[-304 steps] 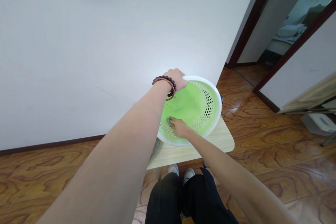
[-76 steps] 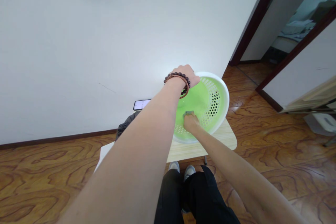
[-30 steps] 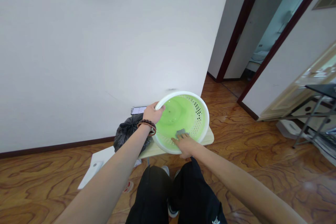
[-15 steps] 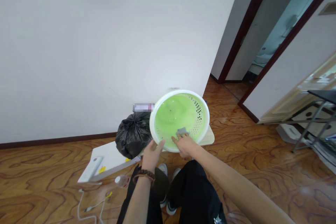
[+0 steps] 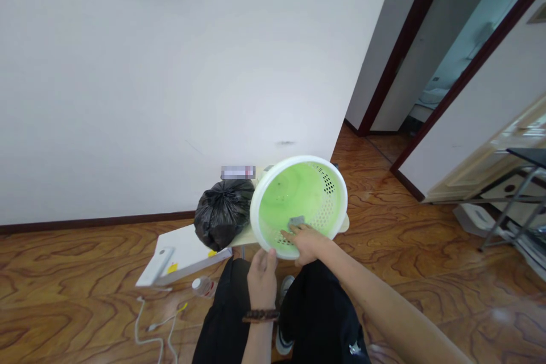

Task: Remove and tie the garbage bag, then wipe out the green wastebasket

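Observation:
A green basket with a white rim and rows of holes sits tilted on a small pale stool. My left hand, with a brown bracelet at its wrist, grips the near left part of the rim, thumb on top. Reaching over the near edge, my right hand presses a grey cloth against the inner wall with its fingertips. To the left of the basket, a tied black plastic bag rests on the stool.
A small box lies behind the bag by the wall. On the floor at left are a white box, a plastic bottle and white cables. A doorway and a metal-legged table are at right.
The basket has tipped more toward me and shifted slightly right and down. My left hand has moved right along with the rim. My right hand and the cloth remain inside it.

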Demonstrator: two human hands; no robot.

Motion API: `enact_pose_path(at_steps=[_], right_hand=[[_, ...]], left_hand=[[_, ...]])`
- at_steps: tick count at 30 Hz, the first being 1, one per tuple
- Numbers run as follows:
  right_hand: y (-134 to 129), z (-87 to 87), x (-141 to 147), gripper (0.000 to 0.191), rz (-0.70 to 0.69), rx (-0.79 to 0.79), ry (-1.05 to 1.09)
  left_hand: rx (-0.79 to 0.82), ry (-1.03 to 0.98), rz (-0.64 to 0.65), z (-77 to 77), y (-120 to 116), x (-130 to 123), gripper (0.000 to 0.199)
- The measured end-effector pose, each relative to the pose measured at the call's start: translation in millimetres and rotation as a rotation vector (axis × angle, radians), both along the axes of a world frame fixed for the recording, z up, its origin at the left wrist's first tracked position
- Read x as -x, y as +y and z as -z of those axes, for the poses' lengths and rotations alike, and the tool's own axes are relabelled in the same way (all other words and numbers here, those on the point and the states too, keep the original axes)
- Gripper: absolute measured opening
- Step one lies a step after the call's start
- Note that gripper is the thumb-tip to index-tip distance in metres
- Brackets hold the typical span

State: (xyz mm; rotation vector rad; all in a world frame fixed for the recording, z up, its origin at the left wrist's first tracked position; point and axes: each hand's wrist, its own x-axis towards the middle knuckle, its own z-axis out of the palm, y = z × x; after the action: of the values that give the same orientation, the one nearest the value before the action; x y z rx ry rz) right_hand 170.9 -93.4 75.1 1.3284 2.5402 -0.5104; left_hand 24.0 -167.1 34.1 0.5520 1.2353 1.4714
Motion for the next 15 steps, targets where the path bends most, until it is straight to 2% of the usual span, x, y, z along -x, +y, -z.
enact_pose_path(at_steps=[2,4,7,9,11,15], right_hand=[[2,-1.0,-6,0.107,0.007,0.137,0.07],[4,-4.1,-13,0.102,0.027,0.264,0.167],[4,-7.2,-23,0.078,0.1,0.408,0.313],[2,-3.2,-28,0.065,0.166,0.452,0.363],[-2,6.5,-29,0.059,0.197,0.386,0.366],[-6,27.9,-22,0.048,0.156,0.034,0.341]], left_hand=[[0.01,-0.063,0.058,-0.3,-1,-4,0.045],[0.017,-0.086,0.096,-3.0,-3,-9,0.043],[0.05,-0.033,0.113,-6.1,-9,-16,0.042],[0.097,0.011,0.111,-6.0,-14,-16,0.041],[0.138,0.017,0.111,-5.3,-18,-13,0.041],[0.14,-0.04,0.072,-7.0,-18,-3,0.04]])
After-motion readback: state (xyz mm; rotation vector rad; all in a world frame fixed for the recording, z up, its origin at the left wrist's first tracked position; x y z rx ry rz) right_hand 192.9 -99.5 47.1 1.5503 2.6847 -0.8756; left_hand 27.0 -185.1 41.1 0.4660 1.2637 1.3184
